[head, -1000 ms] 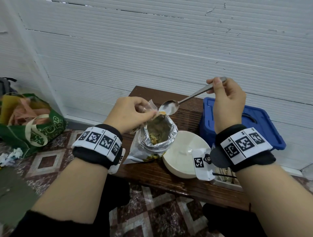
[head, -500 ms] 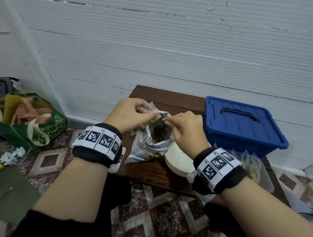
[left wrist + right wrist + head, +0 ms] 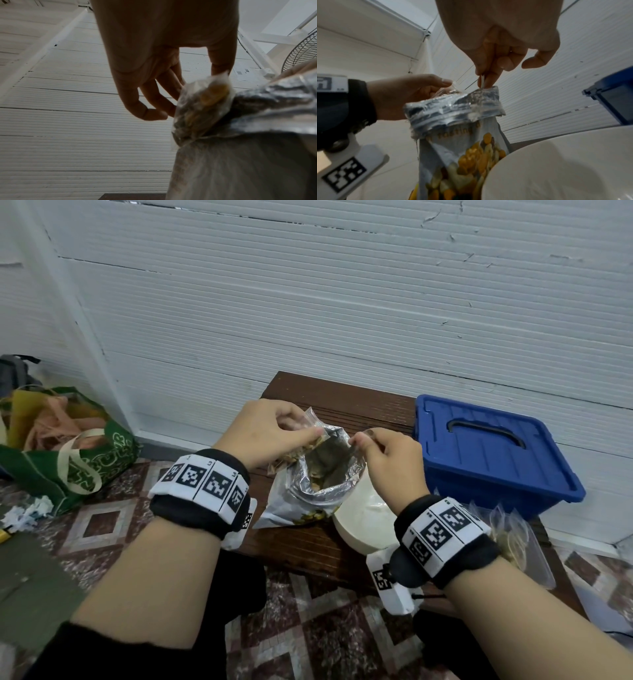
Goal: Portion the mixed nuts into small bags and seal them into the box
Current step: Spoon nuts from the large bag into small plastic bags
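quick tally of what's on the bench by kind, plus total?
Foil nut bag: 1
Small clear bag held above it by the left hand: 1
White bowl: 1
Blue box: 1
Clear bag pile: 1, bags uncountable
Total: 5

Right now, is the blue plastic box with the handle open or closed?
Closed. The blue plastic box has its lid flat on top, handle lying down, beside the white bowl on the wooden bench.
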### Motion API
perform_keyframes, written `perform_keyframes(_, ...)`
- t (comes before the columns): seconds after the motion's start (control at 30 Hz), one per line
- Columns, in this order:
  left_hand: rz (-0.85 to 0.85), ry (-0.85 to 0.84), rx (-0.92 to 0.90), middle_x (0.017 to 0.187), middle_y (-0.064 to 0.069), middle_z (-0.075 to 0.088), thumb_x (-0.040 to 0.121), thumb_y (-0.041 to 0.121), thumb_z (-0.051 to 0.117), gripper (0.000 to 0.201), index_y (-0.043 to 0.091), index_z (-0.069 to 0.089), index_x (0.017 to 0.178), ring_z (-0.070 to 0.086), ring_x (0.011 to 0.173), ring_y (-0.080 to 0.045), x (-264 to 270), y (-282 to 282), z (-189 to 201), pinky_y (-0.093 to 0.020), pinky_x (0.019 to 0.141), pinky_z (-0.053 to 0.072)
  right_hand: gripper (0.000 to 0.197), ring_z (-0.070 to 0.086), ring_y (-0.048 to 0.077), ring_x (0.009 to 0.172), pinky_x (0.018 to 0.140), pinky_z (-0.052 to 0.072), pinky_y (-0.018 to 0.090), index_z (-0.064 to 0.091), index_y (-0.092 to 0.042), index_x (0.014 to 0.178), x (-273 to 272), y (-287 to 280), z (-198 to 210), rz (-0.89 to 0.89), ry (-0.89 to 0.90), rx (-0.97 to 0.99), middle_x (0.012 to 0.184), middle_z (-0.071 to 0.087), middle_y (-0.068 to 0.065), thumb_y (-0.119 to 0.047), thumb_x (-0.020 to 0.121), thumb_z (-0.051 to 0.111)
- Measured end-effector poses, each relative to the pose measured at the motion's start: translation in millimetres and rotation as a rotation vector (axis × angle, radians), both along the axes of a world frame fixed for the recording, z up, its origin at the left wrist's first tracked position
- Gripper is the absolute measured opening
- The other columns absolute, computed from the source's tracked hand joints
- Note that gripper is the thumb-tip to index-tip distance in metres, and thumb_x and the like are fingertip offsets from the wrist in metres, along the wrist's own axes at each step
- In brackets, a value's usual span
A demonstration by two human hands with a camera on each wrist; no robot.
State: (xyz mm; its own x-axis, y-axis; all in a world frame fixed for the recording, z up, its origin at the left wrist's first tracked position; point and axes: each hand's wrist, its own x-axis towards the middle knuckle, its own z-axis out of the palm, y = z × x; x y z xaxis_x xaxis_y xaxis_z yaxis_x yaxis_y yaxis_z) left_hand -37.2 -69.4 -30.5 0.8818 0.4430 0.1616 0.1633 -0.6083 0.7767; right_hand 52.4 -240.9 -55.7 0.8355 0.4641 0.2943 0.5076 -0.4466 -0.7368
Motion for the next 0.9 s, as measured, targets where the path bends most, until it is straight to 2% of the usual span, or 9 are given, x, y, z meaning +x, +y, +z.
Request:
perform_keyframes(0.1,-0.007,0.004,0.006,0.084,0.013,0.070,0.075,0.045,0.075,0.027,0.024,0.073,0.092,0.062,0.082,0.006,0.1,-0.2,-0.2,-0.012,0.071,0.044,0.025,0.065,0.019,0.079,0.084,0.052,0.042,0.071,-0.016,0.075,-0.3,-0.9,2.5,-0.059,0.125,0.070,0.072,0.069,0.001,-0.021,0.094,0.055)
perform_keyframes(0.2,-0.009,-0.006,0.010,0.085,0.013,0.069,0.076,0.045,0.074,0.027,0.024,0.073,0.093,0.061,0.084,0.005,-0.1,0.1,-0.2,-0.013,0.072,0.044,0.031,0.067,0.017,0.079,0.085,0.054,0.040,0.070,-0.013,0.069,1.0,-2.2,4.6,-0.120,0.250,0.161,0.074,0.070,-0.004,-0.016,0.095,0.054)
perform_keyframes(0.3,-0.023,-0.008,0.011,0.086,0.013,0.069,0.078,0.043,0.073,0.025,0.024,0.073,0.094,0.060,0.083,0.005,-0.8,1.1,0.5,-0.016,0.070,0.044,0.034,0.065,0.014,0.077,0.082,0.054,0.033,0.067,-0.016,0.066,5.5,-5.2,7.0,-0.192,0.290,0.233,0.074,0.068,-0.002,-0.016,0.096,0.052)
perform_keyframes(0.4,-0.047,0.002,0.015,0.088,0.013,0.069,0.081,0.042,0.071,0.022,0.024,0.074,0.095,0.058,0.075,0.005,-1.4,2.0,1.2,-0.015,0.058,0.038,0.034,0.058,0.007,0.074,0.070,0.045,0.015,0.066,-0.016,0.067,11.7,-9.6,12.0,-0.247,0.244,0.256,0.073,0.066,-0.002,-0.018,0.097,0.051)
perform_keyframes(0.47,-0.054,0.007,0.021,0.088,0.013,0.069,0.082,0.041,0.070,0.021,0.025,0.073,0.094,0.059,0.078,0.004,-1.6,2.7,1.6,-0.014,0.059,0.038,0.030,0.054,0.000,0.068,0.058,0.037,0.004,0.068,-0.014,0.074,15.7,-13.1,17.0,-0.275,0.224,0.266,0.069,0.063,-0.005,-0.019,0.098,0.050)
perform_keyframes(0.57,-0.059,0.011,0.026,0.090,0.014,0.070,0.082,0.041,0.070,0.019,0.026,0.074,0.093,0.061,0.086,0.004,-1.8,3.7,1.5,-0.015,0.068,0.042,0.028,0.053,-0.001,0.066,0.055,0.035,0.004,0.069,-0.015,0.078,21.4,-17.9,24.0,-0.301,0.183,0.266,0.066,0.061,-0.008,-0.020,0.098,0.049)
perform_keyframes(0.7,-0.067,0.024,0.018,0.087,0.014,0.070,0.081,0.041,0.070,0.016,0.027,0.072,0.090,0.060,0.074,0.007,-3.3,3.6,2.0,-0.010,0.061,0.040,0.034,0.055,0.005,0.069,0.062,0.039,0.015,0.066,-0.019,0.068,29.9,-24.7,36.5,-0.329,0.149,0.294,0.069,0.063,-0.008,-0.020,0.098,0.049)
perform_keyframes(0.8,-0.068,0.023,0.015,0.083,0.013,0.070,0.079,0.041,0.072,0.013,0.030,0.071,0.085,0.062,0.077,0.005,-4.6,4.6,1.9,-0.014,0.066,0.042,0.036,0.051,0.004,0.063,0.066,0.040,0.022,0.064,-0.019,0.063,38.0,-30.8,47.5,-0.354,0.130,0.311,0.064,0.060,-0.010,-0.018,0.096,0.050)
perform_keyframes(0.9,-0.080,0.032,0.016,0.085,0.011,0.071,0.076,0.043,0.073,0.015,0.030,0.071,0.084,0.065,0.081,-0.002,-4.5,5.0,2.5,-0.024,0.073,0.052,0.039,0.054,0.001,0.065,0.065,0.041,0.017,0.062,-0.016,0.059,43.6,-33.0,57.2,-0.356,0.117,0.351,0.070,0.062,-0.012,-0.017,0.096,0.050)
